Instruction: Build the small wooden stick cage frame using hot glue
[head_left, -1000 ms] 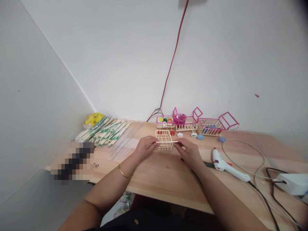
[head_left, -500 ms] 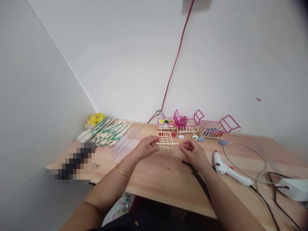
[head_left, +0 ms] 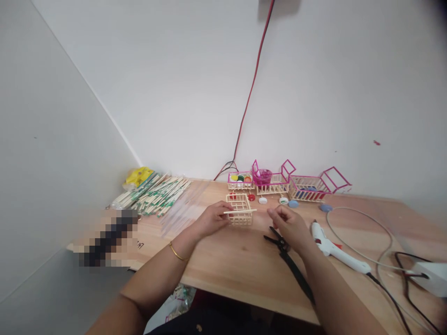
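My left hand [head_left: 214,219] is closed on the left side of a small basket [head_left: 240,219] built from thin pale wooden sticks, held at the middle of the table. One pale stick [head_left: 244,211] lies across the near part of the basket, its left end at my left fingers. Apart from the basket, to its right, my right hand [head_left: 289,224] has its fingers curled together. Whether anything sits between those fingertips is too small to tell. Black-handled cutters [head_left: 291,267] lie on the table partly under my right hand and forearm, jaws spread.
A white glue gun [head_left: 340,256] with cables and a white power block [head_left: 431,278] lie right. Pink-trimmed stick baskets [head_left: 309,188] stand along the wall, with coloured bottle caps [head_left: 293,204] before them. Bundled sticks [head_left: 164,193] lie left by a yellow bag [head_left: 138,177].
The stick across the basket has tilted slightly, its right end higher. My right hand has shifted slightly right and down, with more of the cutters now showing. My left hand keeps hold of the basket.
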Demonstrator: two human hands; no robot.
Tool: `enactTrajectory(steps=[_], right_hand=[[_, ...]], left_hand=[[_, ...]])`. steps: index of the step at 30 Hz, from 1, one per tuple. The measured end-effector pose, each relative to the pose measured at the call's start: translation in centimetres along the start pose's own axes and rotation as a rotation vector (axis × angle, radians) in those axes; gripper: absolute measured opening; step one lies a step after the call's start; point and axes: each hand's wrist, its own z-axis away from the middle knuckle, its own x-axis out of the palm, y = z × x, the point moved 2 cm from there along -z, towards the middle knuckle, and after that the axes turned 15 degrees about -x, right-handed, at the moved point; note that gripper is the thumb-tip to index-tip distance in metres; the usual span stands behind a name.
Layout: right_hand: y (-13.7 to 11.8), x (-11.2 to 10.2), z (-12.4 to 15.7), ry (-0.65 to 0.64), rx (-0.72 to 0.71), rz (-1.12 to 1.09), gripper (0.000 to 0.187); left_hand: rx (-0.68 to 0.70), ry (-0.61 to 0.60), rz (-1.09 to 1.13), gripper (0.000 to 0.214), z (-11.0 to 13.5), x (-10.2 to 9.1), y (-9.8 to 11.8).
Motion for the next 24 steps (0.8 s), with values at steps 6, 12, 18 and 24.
enactTrajectory(steps=[6,12,18,24], right_hand=[[0.8,0.5,0.2,-0.180,0.029,-0.249,0.058],[0.1,1.4,1.7,-0.571,0.006,-0.737,0.109],[-1.1,2.4,2.8,-0.723,-0.013,-0.714,0.101],[-1.0,2.5,2.3,-0.598,-0.081,-0.611,0.089]], left_hand=[[0.071,-0.208,0.149,0.016,0.5,-2.4,1.9],[0.042,-0.444,0.220,0.018,1.1,-3.3,2.6],[-0.022,-0.467,0.262,0.023,0.9,-3.1,2.3],[-0.215,-0.283,0.578,0.040,0.3,-2.2,0.3]])
